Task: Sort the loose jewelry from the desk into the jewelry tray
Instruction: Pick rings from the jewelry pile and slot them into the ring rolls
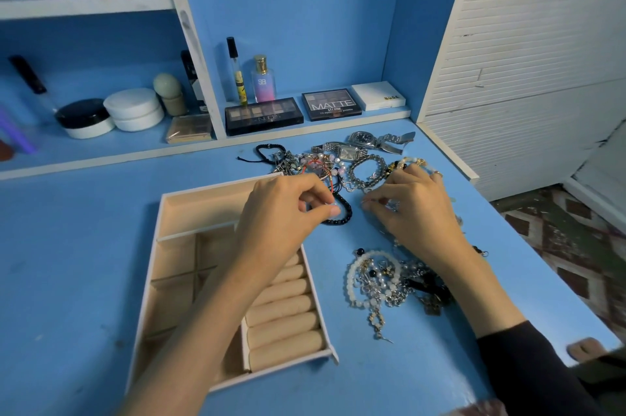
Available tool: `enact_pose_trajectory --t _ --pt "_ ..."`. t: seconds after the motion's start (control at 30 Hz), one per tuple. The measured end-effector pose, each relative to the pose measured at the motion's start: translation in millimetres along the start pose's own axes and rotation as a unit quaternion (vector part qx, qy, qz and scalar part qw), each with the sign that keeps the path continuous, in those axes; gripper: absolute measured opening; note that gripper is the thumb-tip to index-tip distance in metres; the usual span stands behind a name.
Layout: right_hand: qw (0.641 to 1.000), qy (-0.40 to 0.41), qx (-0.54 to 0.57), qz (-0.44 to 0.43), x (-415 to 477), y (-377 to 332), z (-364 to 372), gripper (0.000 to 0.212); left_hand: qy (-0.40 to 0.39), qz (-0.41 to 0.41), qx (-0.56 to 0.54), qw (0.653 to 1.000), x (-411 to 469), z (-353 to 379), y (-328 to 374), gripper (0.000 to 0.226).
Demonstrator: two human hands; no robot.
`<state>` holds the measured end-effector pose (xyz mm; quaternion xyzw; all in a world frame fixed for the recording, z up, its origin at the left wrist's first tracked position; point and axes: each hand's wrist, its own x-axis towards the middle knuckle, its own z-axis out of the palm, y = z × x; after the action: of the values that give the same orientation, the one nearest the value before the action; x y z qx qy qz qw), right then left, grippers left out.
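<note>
Two hands at work. Below right hand [411,208]: tangled pearl-and-chain heap [389,280]. Jewelry tray [162,232] under left forearm, visible compartments bare. Left hand [288,208] pinches black bead bracelet [340,212]; right fingertips pinched on something small, unclear. Beyond: second heap [325,168], watches [364,139]. Risk: the bracelet seems snagged on cords, so lifting it may drag the heap.

Under our left forearm we see the jewelry tray [159,236], a pale beige, white-edged box lying flat and tilted, with open compartments and a column of padded rolls. A black bead bracelet [342,212] lies between our hands, just beside our left fingertips. One tangled heap of loose jewelry [338,164] lies beyond our hands, and another pearly heap [382,280] beside our right wrist.
</note>
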<state>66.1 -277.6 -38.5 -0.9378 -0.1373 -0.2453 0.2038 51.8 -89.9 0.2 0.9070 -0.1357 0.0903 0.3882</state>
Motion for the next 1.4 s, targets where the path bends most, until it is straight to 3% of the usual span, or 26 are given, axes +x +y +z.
enact_pose_trajectory --t 0.27,0.4,0.9,1.3,1.4 --pt "0.971 -0.034 0.23 0.048 -3.2 -29.4 -13.0 0.012 0.064 -0.014 -0.017 0.998 -24.3 -30.3 -20.0 0.007" --pt "0.949 -0.063 0.307 0.031 -5.3 -60.4 -5.0 0.009 0.095 -0.009 -0.038 0.995 -39.1 -43.5 -36.5 0.012" --pt "0.966 -0.133 0.193 -0.108 -5.0 -82.7 4.1 0.013 0.132 0.007 -0.078 0.988 -51.3 -44.1 -52.4 0.009" --pt "0.952 -0.237 0.11 -0.161 1.6 -81.2 -8.6 0.021 0.138 0.015 -0.075 0.987 -51.7 -44.8 -52.8 0.009" --pt "0.954 -0.226 0.122 -0.151 0.3 -81.6 -8.6 0.019 0.138 0.015 -0.072 0.988 -51.9 -44.5 -52.1 0.009"
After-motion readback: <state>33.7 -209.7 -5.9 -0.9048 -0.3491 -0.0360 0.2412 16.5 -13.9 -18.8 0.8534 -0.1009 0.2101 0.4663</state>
